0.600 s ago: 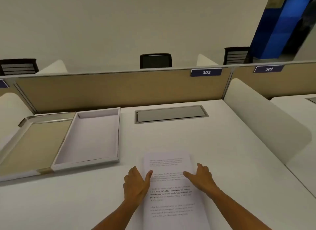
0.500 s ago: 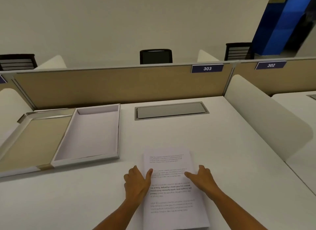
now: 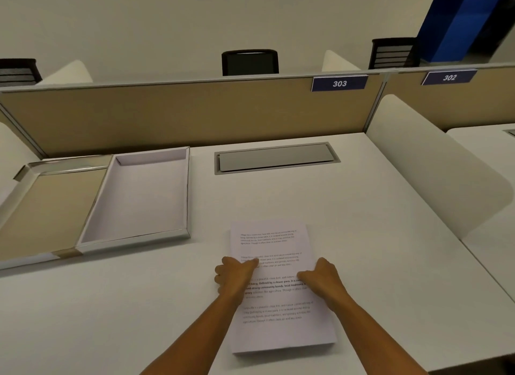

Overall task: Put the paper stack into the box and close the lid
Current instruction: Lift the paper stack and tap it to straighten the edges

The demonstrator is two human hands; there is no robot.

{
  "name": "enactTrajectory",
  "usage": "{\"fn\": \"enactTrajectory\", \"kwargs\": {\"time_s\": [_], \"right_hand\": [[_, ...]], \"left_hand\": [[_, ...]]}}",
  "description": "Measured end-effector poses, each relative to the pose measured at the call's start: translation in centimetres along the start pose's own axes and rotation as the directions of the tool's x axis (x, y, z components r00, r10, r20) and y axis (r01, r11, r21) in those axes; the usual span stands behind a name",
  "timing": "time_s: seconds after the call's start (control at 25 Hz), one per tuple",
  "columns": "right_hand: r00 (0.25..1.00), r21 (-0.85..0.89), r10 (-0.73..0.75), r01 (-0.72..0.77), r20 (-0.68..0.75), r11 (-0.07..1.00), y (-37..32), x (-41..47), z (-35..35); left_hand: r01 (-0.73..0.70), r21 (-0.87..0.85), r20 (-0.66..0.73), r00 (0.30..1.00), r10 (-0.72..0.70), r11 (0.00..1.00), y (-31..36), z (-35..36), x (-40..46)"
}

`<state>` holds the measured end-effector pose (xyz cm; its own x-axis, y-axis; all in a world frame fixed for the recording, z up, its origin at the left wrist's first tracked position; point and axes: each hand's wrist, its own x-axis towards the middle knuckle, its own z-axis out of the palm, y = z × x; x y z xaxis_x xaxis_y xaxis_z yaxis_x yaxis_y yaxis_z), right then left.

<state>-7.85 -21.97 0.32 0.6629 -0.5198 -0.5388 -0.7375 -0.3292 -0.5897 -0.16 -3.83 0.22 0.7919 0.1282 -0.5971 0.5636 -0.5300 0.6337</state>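
Note:
A white paper stack (image 3: 278, 330) with printed text lies flat on the white desk (image 3: 111, 305), near its front edge. My left hand (image 3: 235, 274) clasps the stack's left edge, thumb on top and fingers curled down at the side. My right hand (image 3: 320, 277) grips the right edge the same way. To the left stands the open box (image 3: 133, 239), a shallow white tray with nothing inside. Its lid (image 3: 47, 207) lies flat further left, tan inside facing up, joined to the box along one side.
A grey recessed cable hatch (image 3: 274, 158) sits at the back of the desk. A tan divider panel (image 3: 195, 115) closes off the far side and a white curved partition (image 3: 434, 162) the right. Black chairs (image 3: 250, 62) stand beyond the divider.
Both hands went from lying spread on the sheet to curling around the stack's left and right edges. The camera view tilted down slightly.

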Motion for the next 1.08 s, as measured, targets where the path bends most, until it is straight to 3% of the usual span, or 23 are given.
{"fn": "enactTrajectory", "kwargs": {"time_s": [0.24, 0.36, 0.64, 0.92, 1.08], "right_hand": [[0.999, -0.114, -0.034, 0.034, 0.001, 0.993, 0.1, 0.3, 0.1], [0.999, -0.095, -0.036, 0.037, 0.007, 0.995, 0.3, 0.6, -0.1], [0.999, -0.058, -0.047, 0.049, 0.026, 0.997, 0.6, 1.1, -0.2], [0.999, -0.049, -0.035, 0.037, 0.035, 0.998, 0.6, 1.1, -0.1], [0.998, 0.005, 0.010, -0.010, 0.064, 1.000, 0.5, 1.5, -0.4]], "left_hand": [[0.120, -0.219, 0.152, 0.984, -0.088, 0.968, 1.4, -0.6, 2.2], [0.126, -0.165, 0.153, 0.983, -0.100, 0.978, 1.8, -0.7, 2.1], [0.139, -0.407, 0.331, 0.944, 0.004, 0.903, 0.7, -2.1, 2.5], [0.085, -0.494, 0.375, 0.918, 0.124, 0.865, -1.1, -2.0, 2.2], [-0.001, -0.510, 0.289, 0.942, 0.172, 0.860, -0.6, -2.0, 1.4]]}}
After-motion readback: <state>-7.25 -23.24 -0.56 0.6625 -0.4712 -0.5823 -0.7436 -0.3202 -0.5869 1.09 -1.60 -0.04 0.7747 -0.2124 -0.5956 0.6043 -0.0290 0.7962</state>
